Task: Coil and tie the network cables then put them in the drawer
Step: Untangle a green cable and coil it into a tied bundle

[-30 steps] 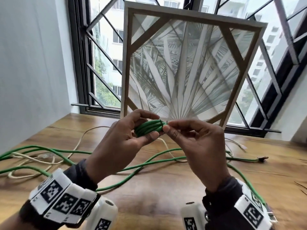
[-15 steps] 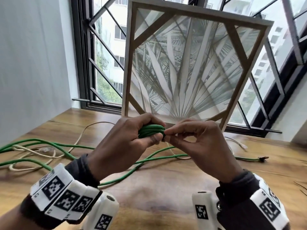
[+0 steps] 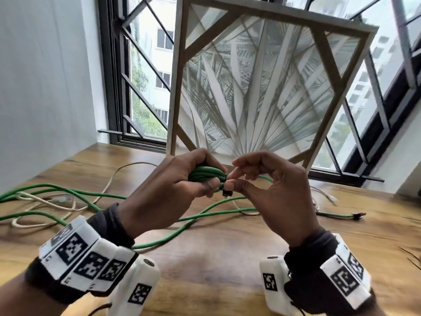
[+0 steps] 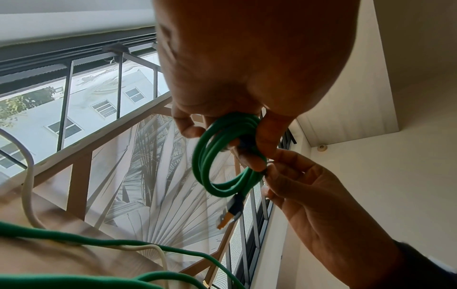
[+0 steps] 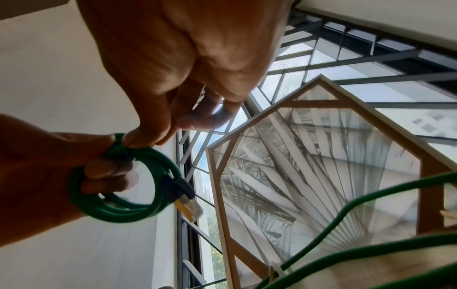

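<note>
Loose green cable runs in long slack curves across the left of the bench, its run mostly left-right, tangled with a thin cream cable; both round-sheathed, matte. My left hand is raised above the bench, fingers and thumb curled round a small green coil of several loops. In the head view the bundle's long axis lies roughly level, left to right. In the wrist views the coil hangs as a ring below my fingers, with a black-booted, yellow-tipped plug pointing downward off its lower edge. My right hand meets the coil at its right end: thumb and forefinger tips pinched together against the strands, remaining fingers loosely curved and spread; what sits between the tips is too small to tell. Further right, a green cable end with a dark plug lies flat on the bench, pointing right. Bench is warm brown wood, visible grain, slight sheen. Behind, a framed palm-leaf picture with a pale wooden frame leans upright against a dark metal-barred window; grey-white wall on the left.
</note>
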Available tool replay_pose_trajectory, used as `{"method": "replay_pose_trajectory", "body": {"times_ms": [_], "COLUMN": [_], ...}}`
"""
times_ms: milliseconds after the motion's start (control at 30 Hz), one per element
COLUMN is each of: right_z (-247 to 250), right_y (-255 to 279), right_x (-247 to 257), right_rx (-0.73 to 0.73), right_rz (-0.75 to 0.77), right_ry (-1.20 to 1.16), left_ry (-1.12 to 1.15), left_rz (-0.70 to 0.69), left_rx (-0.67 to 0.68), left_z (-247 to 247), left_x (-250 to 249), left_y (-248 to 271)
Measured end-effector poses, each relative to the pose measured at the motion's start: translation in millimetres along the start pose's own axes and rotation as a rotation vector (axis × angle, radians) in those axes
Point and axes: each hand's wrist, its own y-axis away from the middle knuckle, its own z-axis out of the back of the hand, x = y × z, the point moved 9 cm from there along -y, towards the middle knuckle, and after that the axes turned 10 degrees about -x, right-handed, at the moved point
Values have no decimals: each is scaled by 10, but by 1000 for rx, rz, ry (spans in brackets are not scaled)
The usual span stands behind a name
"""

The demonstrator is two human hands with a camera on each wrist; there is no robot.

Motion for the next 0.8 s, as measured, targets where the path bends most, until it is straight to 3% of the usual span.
{"method": "replay_pose_trajectory", "body": {"times_ms": [233,467,667,800], "right_z": [7,-32,-32,-60], "right_y": [15,38,47,75], "right_x": [-114,-276,-339,-279], "right_rx": [-45,-30,-28,-34], "right_rz": [-184,-362,-264,-268], "right_ry": [-317,-495,-254,-318], "left_ry": [141,314,281,295], "left_rz": [37,106,128,125], "left_rx": [-74,6,37,20], "left_z": [37,-121,-154,-93], "left_x": [55,138,194,158], "left_y": [-46,-26,-7,-30]}}
